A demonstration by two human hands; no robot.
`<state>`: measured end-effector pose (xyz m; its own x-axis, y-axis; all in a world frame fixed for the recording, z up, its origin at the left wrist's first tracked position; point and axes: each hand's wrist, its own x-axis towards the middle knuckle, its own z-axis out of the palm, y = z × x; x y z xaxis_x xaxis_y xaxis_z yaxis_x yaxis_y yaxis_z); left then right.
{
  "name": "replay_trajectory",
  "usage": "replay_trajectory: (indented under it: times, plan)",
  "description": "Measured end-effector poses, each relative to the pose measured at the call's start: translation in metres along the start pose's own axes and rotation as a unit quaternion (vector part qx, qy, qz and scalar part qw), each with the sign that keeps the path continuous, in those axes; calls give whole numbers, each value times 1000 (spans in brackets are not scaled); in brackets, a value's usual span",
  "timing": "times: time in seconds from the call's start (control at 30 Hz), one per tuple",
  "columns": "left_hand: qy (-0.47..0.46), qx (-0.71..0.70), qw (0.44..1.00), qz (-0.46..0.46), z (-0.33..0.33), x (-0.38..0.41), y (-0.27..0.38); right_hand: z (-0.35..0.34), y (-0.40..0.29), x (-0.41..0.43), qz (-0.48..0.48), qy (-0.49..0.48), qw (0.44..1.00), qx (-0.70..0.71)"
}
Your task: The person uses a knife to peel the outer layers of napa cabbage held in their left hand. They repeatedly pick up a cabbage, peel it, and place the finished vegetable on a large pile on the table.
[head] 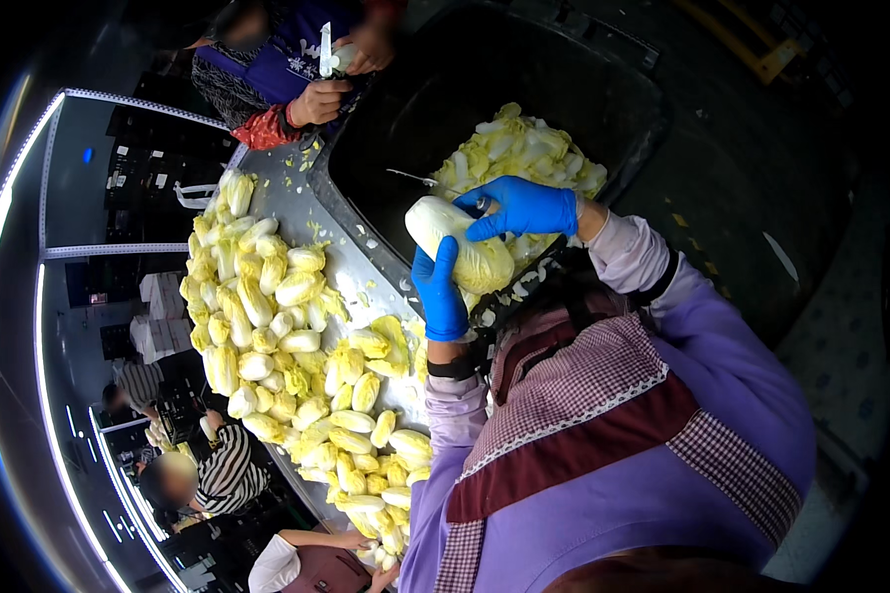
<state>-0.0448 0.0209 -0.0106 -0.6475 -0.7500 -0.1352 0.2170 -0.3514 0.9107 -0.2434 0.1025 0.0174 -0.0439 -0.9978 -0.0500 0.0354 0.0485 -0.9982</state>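
Observation:
A pale yellow-white napa cabbage head (460, 244) is held over the near edge of a large black bin (371, 118). My left hand (441, 289), in a blue glove, grips the cabbage from its near left side, thumb up along it. In my right hand (523, 211), also gloved in blue, is a knife (413, 176) with its thin blade pointing left above the bin; the fingertips of this hand lie by the cabbage's upper side. Trimmed cabbage leaves (523, 152) are heaped in the bin beneath.
Many small napa cabbages (297, 341) cover a metal table (289, 185) on the left. At the top, a co-worker's hand (319, 102) holds a knife (325, 52) beside the bin. Another person's hands (382, 574) are at the table's bottom end. Leaf scraps lie along the bin's rim.

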Motion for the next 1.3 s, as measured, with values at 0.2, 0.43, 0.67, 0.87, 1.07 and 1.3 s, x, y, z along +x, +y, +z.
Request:
replay_trajectory:
  times: [0.2, 0.43, 0.67, 0.87, 1.07, 1.3]
  plan:
    - [-2, 76, 995, 60, 7, 1, -8, -4, 11, 2, -92, 77, 974, -194]
    - [16, 207, 978, 25, 5, 6, 5, 34, 8, -4, -144, 223, 910, -319]
    - [65, 278, 950, 129, -5, 9, 1, 0, 29, 9, -139, 294, 875, -358]
    - [34, -45, 998, -4, -20, 3, 9, -26, 19, 5, -130, 304, 899, -286]
    - [-4, -20, 999, 31, -3, 2, 4, 25, 8, 1, -100, 91, 982, -135]
    - [-30, 49, 997, 43, 7, -7, 20, 2, 21, 3, -68, 16, 995, -65]
